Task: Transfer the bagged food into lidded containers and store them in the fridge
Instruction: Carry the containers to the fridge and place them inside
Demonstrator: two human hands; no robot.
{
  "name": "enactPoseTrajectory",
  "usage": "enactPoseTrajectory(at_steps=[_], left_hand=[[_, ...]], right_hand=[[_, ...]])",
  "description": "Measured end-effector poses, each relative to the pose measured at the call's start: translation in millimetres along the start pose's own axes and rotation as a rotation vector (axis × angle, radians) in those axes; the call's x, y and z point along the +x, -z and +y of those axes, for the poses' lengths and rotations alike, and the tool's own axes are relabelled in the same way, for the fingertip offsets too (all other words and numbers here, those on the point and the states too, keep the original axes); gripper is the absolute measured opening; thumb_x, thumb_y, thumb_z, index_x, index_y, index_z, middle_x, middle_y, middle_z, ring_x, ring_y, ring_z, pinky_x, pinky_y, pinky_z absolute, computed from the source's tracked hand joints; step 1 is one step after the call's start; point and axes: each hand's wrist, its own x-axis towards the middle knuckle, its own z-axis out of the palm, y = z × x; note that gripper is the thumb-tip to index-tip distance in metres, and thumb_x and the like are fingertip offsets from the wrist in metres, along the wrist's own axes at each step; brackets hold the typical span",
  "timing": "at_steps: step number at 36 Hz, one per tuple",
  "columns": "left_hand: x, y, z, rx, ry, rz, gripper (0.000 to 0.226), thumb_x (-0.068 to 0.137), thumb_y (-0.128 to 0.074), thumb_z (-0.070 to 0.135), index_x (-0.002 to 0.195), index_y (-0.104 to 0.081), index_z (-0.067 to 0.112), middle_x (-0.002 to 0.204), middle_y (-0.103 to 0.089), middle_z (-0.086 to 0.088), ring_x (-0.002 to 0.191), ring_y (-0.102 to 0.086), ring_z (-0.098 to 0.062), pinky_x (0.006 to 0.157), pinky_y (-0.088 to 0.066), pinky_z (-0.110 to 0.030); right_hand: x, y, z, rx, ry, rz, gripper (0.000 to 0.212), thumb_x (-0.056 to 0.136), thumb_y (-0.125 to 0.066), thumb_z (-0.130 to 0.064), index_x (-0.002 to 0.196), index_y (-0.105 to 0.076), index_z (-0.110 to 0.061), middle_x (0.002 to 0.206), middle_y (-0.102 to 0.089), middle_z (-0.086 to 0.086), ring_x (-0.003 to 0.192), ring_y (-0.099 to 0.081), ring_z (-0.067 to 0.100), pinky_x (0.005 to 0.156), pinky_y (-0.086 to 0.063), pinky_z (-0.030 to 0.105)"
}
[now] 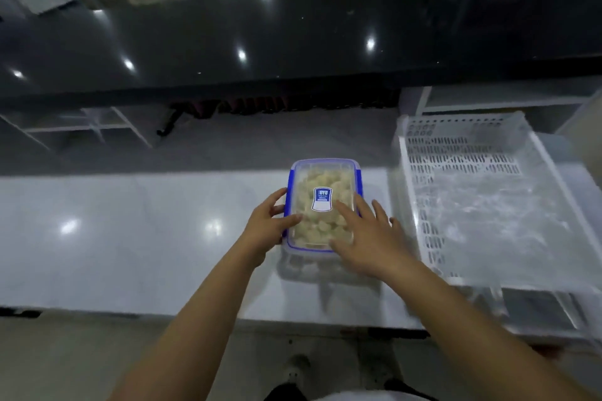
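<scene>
A clear rectangular plastic container with a blue-edged lid (321, 205) stands on a pale grey glossy countertop (130, 238), directly between the two hands. Its lid is on, and pale yellowish pieces of food (312, 228) show through it; a blue and white label (322, 199) sits in the middle of the lid.

The left hand (267, 225) holds the left side of the container — its thumb lies over the lid edge and its fingers curl round the blue side clip. The right hand (368, 238) rests on top of the lid with straight, spread fingers, pressing flat and not grasping anything.

Just to the right of the right hand lies a white perforated plastic tray (462, 153), and a crumpled transparent plastic bag (495, 221) is spread over it; the bag looks flat, but it is too blurred to tell whether anything is inside.

The countertop reflects ceiling lights to the left of the left hand. Beyond the hands, past the far edge of the pale surface, there is a lower grey shelf (228, 140), and above it a long black polished counter (293, 36) crosses the whole view, also with light spots. Behind this counter the room is blurred. Below the forearms the light floor (81, 361) is visible.
</scene>
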Motion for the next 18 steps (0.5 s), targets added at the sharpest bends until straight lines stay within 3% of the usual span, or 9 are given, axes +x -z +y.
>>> enactPoseTrajectory(at_steps=[5,12,15,18], left_hand=[[-3,20,-13,0.04,-0.046,-0.073,0.062,0.089,-0.076,0.023,0.142,-0.049,0.038,0.125,-0.064,0.001,0.104,-0.069,-0.022,0.072,-0.065,-0.039],[-33,67,-51,0.077,-0.103,-0.17,0.07,0.079,-0.08,0.037,0.142,-0.05,0.042,0.122,-0.064,0.01,0.104,-0.07,-0.02,0.073,-0.065,-0.039],[-49,86,-67,0.092,-0.135,-0.212,0.075,0.077,-0.08,0.04,0.144,-0.048,0.042,0.122,-0.065,0.011,0.096,-0.074,-0.017,0.073,-0.065,-0.038],[-58,103,-81,0.111,-0.168,-0.26,0.069,0.087,-0.078,0.027,0.146,-0.047,0.041,0.122,-0.065,0.012,0.092,-0.075,-0.012,0.07,-0.064,-0.032]], right_hand=[[-18,-26,-19,0.08,-0.057,0.095,0.073,0.095,-0.046,-0.056,0.155,-0.005,-0.05,0.168,0.004,-0.007,0.154,-0.007,0.026,0.119,-0.021,0.054],[-61,-87,-55,0.378,-0.033,0.298,0.063,0.092,-0.062,-0.045,0.14,-0.027,-0.067,0.165,-0.007,-0.022,0.146,-0.028,0.005,0.115,-0.033,0.039],[-82,-111,-74,0.564,-0.066,0.316,0.067,0.092,-0.066,-0.037,0.133,-0.031,-0.076,0.154,-0.001,-0.045,0.134,-0.018,-0.025,0.109,-0.033,0.021],[-97,-133,-93,0.72,-0.106,0.395,0.079,0.089,-0.072,-0.024,0.141,-0.03,-0.067,0.154,-0.013,-0.044,0.138,-0.017,-0.023,0.111,-0.034,0.019]])
